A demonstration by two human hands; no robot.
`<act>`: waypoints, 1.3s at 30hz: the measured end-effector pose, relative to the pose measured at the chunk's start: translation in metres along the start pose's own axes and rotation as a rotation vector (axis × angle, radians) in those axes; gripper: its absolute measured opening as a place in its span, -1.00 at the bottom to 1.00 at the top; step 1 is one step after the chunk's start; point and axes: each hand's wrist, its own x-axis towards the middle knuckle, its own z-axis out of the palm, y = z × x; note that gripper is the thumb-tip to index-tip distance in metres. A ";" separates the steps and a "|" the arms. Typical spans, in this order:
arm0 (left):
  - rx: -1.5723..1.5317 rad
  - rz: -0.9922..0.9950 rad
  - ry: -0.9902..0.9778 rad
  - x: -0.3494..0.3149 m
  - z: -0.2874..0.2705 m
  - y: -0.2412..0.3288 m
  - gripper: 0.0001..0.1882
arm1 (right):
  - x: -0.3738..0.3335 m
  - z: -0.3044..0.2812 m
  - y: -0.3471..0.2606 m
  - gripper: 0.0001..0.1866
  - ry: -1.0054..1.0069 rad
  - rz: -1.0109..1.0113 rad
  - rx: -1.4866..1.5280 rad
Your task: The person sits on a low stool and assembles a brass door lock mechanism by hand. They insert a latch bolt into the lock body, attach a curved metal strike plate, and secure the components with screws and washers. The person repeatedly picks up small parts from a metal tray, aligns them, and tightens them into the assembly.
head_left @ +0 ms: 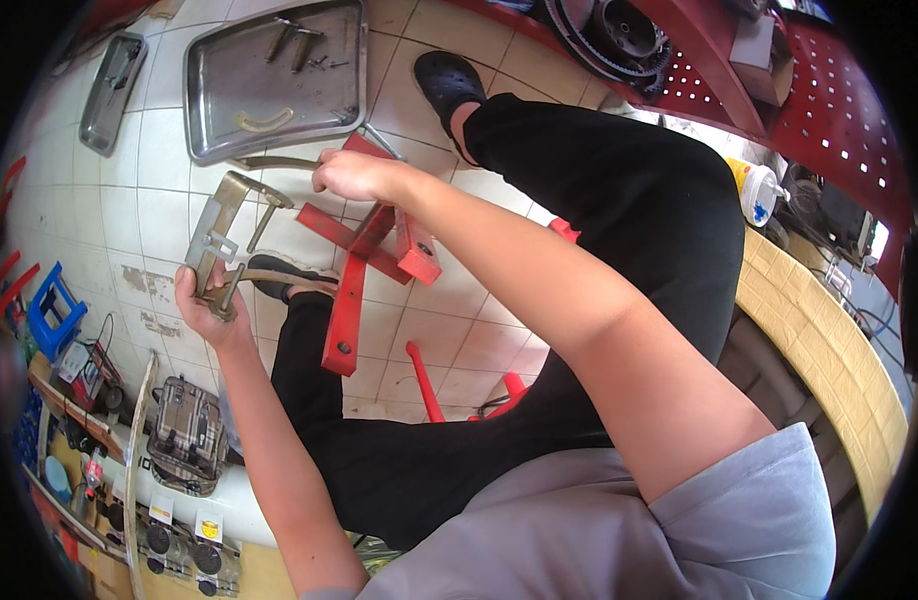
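My left hand [217, 310] is closed round the lower end of a worn metal bracket [207, 228], a bent flat frame with long bolts sticking out at both ends. From its lower end a curved brownish strip [279, 277] reaches right, passing over my left shoe. My right hand [354, 177] is closed at the end of a second curved brownish strip [277, 162]; its fingers are partly hidden. Just under that hand stands a red metal stand [349, 310] of crossed square bars. I cannot tell whether the strips join the stand.
A metal tray [279, 90] with hand tools, small bolts and a yellowish curved piece lies ahead on the tiled floor. Left of it is a narrow tray [114, 95]. A blue stool [56, 305] and a plaid bag [189, 430] stand left; a red perforated rack [819, 130] rises right.
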 end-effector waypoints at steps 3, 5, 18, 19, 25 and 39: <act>0.009 -0.003 0.009 -0.003 -0.001 0.000 -0.78 | 0.003 -0.001 0.000 -0.56 -0.010 -0.149 -0.177; -0.008 0.001 0.004 -0.003 -0.005 -0.002 -0.78 | -0.004 -0.007 -0.002 -0.56 0.026 -0.120 -0.178; 0.010 0.080 0.300 -0.010 0.019 -0.002 -0.86 | -0.009 0.005 0.006 -0.60 0.176 0.024 0.150; 0.005 0.090 0.302 -0.009 0.016 -0.001 -0.85 | -0.005 0.006 0.011 -0.61 0.170 0.027 0.162; 0.035 0.098 0.135 -0.007 0.010 0.003 -0.80 | 0.002 0.006 0.022 -0.68 0.158 0.052 0.202; -0.128 0.082 0.142 0.011 0.017 0.011 -0.76 | 0.003 -0.003 -0.007 -0.81 0.198 -0.097 0.168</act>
